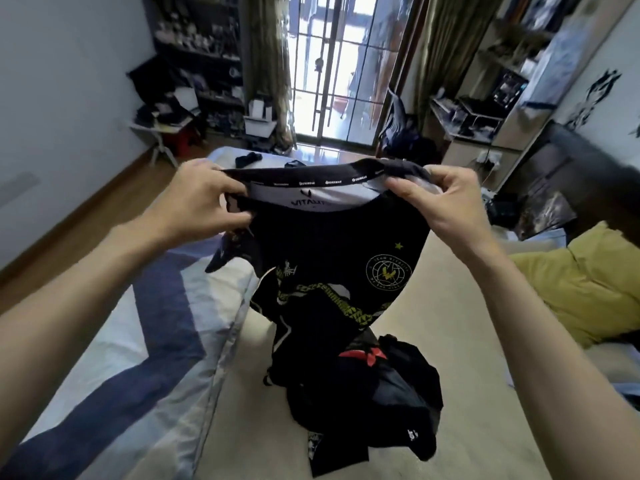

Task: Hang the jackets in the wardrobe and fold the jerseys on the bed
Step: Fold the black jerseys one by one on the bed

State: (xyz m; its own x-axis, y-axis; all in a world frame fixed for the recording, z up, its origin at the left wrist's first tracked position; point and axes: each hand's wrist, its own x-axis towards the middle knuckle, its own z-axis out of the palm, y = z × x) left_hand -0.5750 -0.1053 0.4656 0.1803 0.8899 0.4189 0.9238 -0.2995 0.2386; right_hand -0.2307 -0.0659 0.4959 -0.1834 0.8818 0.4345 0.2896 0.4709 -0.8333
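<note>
We hold the black jersey [332, 258] up by its collar over the middle of the bed [242, 410], left hand [204, 202] and right hand [440, 199] each pinching a shoulder (fingers curled tight). Its hem touches a heap of dark clothes [367, 403] nearer the bed's near edge.

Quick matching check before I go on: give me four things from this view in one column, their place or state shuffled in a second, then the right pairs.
1. jersey
2. dark clothes pile
3. yellow pillow
4. blue and white quilt

A. on the bed's left side
B. held up at the collar by both hands
C. heaped on the bed below the jersey
D. at the right

Pairs: 1-B, 2-C, 3-D, 4-A
</note>
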